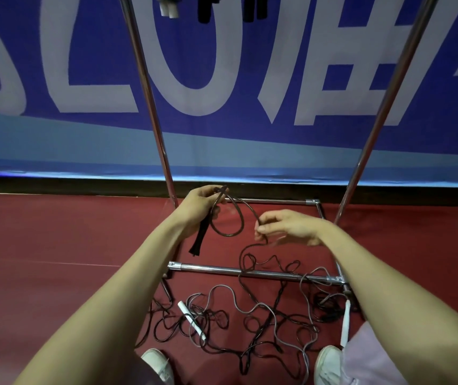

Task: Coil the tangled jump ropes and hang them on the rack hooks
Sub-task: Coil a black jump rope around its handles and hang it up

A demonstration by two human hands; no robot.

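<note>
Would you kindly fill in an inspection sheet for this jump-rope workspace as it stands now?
Surface: red floor, carrying the metal rack.
Job's things: black rope looped between the hands, its black handle dangling below the left hand. Tangled ropes, black and grey, lie on the floor with a white handle among them, and some strands cross the rack's lower bar. Hung handles show at the top edge.
Clutter: nothing seen.
Hands: left hand grips the black rope near its handle; right hand pinches the same rope.
Cables: nothing seen besides the ropes.
Surroundings: blue banner with white lettering behind the rack; white shoes at the bottom.
</note>
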